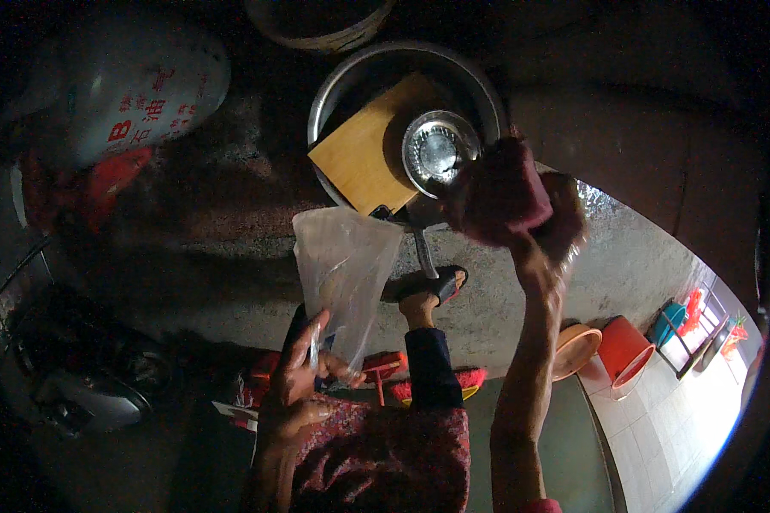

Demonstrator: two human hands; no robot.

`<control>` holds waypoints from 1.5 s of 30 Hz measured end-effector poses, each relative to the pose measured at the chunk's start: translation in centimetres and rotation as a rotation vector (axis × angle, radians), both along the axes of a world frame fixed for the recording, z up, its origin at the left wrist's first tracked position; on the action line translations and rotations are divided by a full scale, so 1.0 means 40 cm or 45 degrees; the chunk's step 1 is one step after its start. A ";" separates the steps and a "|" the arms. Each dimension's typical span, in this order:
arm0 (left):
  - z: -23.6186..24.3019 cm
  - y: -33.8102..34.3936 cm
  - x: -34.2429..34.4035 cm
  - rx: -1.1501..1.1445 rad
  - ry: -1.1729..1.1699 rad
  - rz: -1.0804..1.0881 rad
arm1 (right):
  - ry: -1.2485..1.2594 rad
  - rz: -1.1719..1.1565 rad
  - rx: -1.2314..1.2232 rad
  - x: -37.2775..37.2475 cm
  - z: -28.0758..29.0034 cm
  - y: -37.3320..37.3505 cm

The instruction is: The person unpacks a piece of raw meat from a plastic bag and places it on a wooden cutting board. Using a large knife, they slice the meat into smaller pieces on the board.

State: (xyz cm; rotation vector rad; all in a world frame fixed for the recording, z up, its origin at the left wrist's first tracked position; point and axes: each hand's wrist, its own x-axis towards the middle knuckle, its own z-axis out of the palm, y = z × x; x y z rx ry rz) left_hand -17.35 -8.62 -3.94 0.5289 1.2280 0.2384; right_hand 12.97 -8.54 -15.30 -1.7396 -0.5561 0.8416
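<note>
A clear plastic bag (pixel 344 282) hangs from my left hand (pixel 312 368) at lower centre, its fingers closed on it. My right hand (pixel 549 218) grips a dark red lump (pixel 509 188) that looks like meat, raised at the right edge of a wide metal basin (pixel 335 70). In the basin lie a wooden board (pixel 355 150) and a small shiny metal bowl (pixel 440 147). A dark handle (pixel 381 213) shows at the board's near edge, and a metal handle-like piece (pixel 425 252) points down toward my sandalled foot (pixel 440 286).
A gas cylinder (pixel 154 77) is at upper left, a dark scooter (pixel 103 385) at lower left. Another tub (pixel 329 34) sits beyond the basin. A red bucket (pixel 624 350), an orange basin (pixel 576 346) and a teal container (pixel 667 321) are at right; red brushes (pixel 453 380) lie below.
</note>
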 end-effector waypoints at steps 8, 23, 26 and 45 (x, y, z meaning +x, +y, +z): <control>-0.077 -0.097 -0.164 -0.193 0.570 0.161 | -0.689 0.429 -0.716 0.028 -0.587 0.024; -0.096 -0.167 -0.111 -0.072 0.091 -0.018 | -0.927 0.676 -0.827 -0.085 -0.905 0.064; -0.082 -0.181 -0.094 -0.231 0.044 0.028 | -0.917 0.728 -0.711 -0.159 -0.888 0.037; -0.033 -0.200 -0.013 -0.292 -0.237 -0.225 | -0.712 0.719 -0.392 -0.193 -0.541 -0.140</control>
